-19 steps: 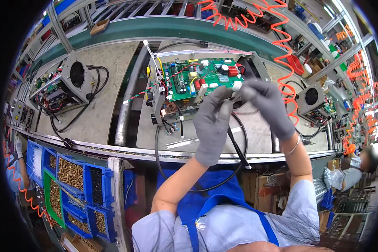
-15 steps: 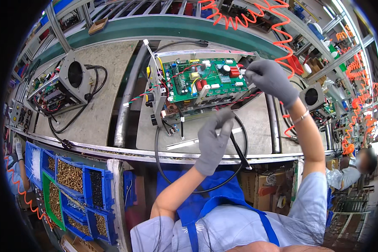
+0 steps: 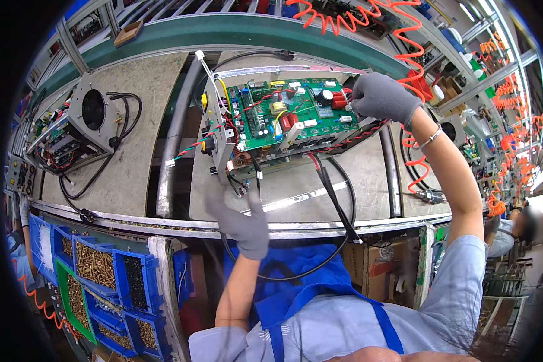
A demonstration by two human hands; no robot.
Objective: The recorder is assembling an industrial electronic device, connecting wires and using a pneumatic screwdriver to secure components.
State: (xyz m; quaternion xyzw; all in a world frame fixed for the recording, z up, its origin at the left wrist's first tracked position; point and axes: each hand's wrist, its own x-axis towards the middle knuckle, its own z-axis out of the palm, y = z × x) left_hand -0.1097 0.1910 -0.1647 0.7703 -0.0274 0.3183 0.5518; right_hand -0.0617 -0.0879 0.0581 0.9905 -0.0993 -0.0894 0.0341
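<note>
Hands [image 3: 385, 98] wider apart, circuit board [image 3: 311, 113] between

The left hand [image 3: 248, 232] and right hand [image 3: 383, 98] wear plain grey gloves [image 3: 398, 104], the left one blurred. A thin pale bracelet [image 3: 431, 137] circles the right wrist [image 3: 422, 127]. The shirt [image 3: 338, 320] is pale blue with short sleeves [image 3: 460, 277]; the apron [image 3: 311, 292] is bright blue with narrow straps [image 3: 387, 329].
</note>
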